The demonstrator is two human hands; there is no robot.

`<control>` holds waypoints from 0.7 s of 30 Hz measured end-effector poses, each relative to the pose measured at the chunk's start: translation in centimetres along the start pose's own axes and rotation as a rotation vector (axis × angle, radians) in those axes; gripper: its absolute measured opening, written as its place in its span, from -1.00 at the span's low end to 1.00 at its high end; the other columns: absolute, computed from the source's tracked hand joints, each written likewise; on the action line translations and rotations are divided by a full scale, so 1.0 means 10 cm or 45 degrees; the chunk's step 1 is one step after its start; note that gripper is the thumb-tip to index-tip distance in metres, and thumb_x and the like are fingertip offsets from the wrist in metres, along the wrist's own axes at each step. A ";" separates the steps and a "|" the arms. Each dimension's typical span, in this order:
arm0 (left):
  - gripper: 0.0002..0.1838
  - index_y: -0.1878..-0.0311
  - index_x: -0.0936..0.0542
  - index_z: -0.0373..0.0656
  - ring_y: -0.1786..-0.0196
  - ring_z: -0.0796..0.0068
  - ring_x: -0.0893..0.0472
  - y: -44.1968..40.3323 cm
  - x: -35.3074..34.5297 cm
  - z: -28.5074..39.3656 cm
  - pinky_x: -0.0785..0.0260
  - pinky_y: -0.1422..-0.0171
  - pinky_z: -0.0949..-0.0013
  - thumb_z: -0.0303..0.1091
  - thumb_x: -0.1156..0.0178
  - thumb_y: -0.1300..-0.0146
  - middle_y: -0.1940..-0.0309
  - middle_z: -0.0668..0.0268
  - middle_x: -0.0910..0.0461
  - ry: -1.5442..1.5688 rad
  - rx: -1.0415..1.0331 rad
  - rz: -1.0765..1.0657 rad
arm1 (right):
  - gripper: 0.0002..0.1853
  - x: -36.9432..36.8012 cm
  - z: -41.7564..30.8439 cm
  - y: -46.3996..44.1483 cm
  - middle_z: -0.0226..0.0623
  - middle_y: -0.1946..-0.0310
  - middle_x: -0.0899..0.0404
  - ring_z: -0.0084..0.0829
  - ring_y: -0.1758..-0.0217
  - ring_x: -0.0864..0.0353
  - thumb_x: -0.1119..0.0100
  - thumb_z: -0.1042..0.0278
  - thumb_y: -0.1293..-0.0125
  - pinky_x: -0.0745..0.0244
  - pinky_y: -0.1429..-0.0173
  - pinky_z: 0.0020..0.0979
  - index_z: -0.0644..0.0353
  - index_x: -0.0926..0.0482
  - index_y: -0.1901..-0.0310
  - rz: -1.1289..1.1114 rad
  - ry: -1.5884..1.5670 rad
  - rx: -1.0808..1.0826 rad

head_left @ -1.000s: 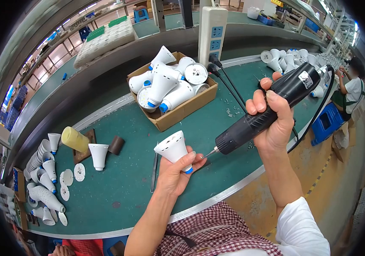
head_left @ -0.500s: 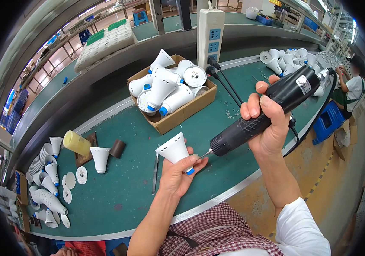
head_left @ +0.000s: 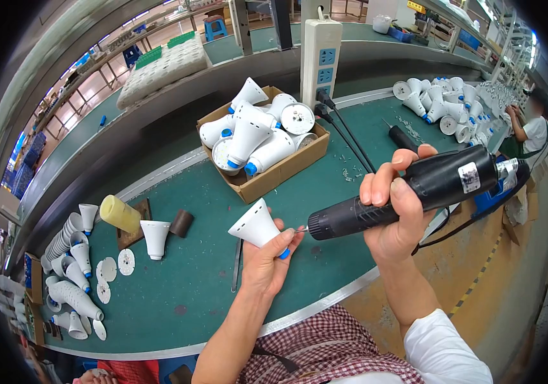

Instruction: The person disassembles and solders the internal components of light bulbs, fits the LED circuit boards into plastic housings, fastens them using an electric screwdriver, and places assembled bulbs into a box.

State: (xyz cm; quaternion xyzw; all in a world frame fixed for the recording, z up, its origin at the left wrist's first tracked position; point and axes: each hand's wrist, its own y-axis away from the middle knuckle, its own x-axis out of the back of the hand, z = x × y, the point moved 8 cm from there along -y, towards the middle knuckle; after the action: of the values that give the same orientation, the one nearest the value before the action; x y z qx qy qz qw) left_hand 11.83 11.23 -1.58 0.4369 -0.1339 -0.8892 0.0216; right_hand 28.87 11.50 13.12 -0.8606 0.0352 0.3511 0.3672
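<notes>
My left hand [head_left: 267,259] holds a white bulb housing [head_left: 256,225] with a blue base, its wide end tilted to the upper left. Between thumb and fingertips of that hand is the thin bit tip of a black electric screwdriver [head_left: 357,216]; any screw there is too small to tell. My right hand [head_left: 402,211] is wrapped round the screwdriver body, which points left. Tweezers [head_left: 237,265] lie on the green table beside my left hand. Another white housing [head_left: 155,239] stands to the left, next to a brown cylinder [head_left: 181,223].
A cardboard box [head_left: 274,181] of white housings stands behind my hands. A yellow bottle [head_left: 120,214], white discs [head_left: 126,262] and stacked housings [head_left: 75,298] are at left. A power strip [head_left: 320,57] stands at the back. More housings [head_left: 440,102] and a person [head_left: 533,131] are at right.
The screwdriver has swung to a flatter angle, and my right hand has moved a little left and down. Its tip remains at my left fingertips. The housing has shifted slightly left.
</notes>
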 end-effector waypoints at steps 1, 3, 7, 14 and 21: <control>-0.39 -0.08 -0.27 -0.09 0.23 0.43 -0.52 0.01 -0.01 0.03 -0.35 -0.06 0.11 -0.63 -0.27 0.07 0.28 0.36 -0.45 -0.033 -0.029 -0.019 | -0.47 0.01 0.02 0.01 -0.24 0.20 -0.42 -0.50 0.52 -0.46 0.01 0.64 -0.03 -0.46 0.40 -0.37 0.16 -0.16 -0.09 0.023 0.013 -0.028; -0.40 -0.05 -0.30 -0.10 0.20 0.43 -0.52 0.02 -0.01 0.06 -0.37 -0.04 0.15 -0.64 -0.28 0.09 0.27 0.36 -0.45 -0.041 -0.026 -0.049 | -0.47 0.03 0.04 0.01 -0.24 0.20 -0.42 -0.50 0.52 -0.46 0.01 0.64 -0.03 -0.46 0.40 -0.37 0.16 -0.17 -0.09 0.040 0.023 -0.047; -0.42 0.01 -0.37 -0.21 0.13 0.49 -0.50 0.06 0.02 0.24 -0.39 0.00 0.38 -0.57 -0.40 0.15 0.19 0.32 -0.47 -0.643 -0.275 -0.041 | -0.51 0.12 -0.09 -0.13 -0.29 0.18 -0.42 -0.51 0.51 -0.43 0.02 0.60 -0.07 -0.43 0.39 -0.37 0.12 -0.20 -0.08 0.103 -0.030 0.001; -0.40 0.03 -0.39 -0.24 0.10 0.52 -0.48 0.09 -0.18 0.38 -0.32 -0.04 0.48 -0.60 -0.38 0.24 0.17 0.31 -0.48 -1.290 -0.681 -0.141 | -0.53 -0.03 -0.26 -0.30 -0.31 0.18 -0.43 -0.52 0.51 -0.43 0.02 0.59 -0.09 -0.43 0.40 -0.38 0.12 -0.22 -0.08 0.025 -0.045 0.013; -0.39 0.01 -0.39 -0.24 0.09 0.51 -0.47 0.13 -0.21 0.32 -0.30 -0.06 0.49 -0.62 -0.35 0.25 0.17 0.31 -0.48 -1.234 -0.640 -0.220 | -0.47 -0.23 -0.18 -0.27 -0.23 0.22 -0.43 -0.49 0.52 -0.47 -0.01 0.66 -0.02 -0.47 0.40 -0.37 0.20 -0.17 -0.09 -0.088 0.001 -0.001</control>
State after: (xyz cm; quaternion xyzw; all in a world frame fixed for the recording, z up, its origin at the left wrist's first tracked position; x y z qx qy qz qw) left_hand 10.54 10.99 2.27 -0.0315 0.1243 -0.9917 -0.0120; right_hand 29.05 11.87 17.03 -0.8616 0.0055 0.3377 0.3788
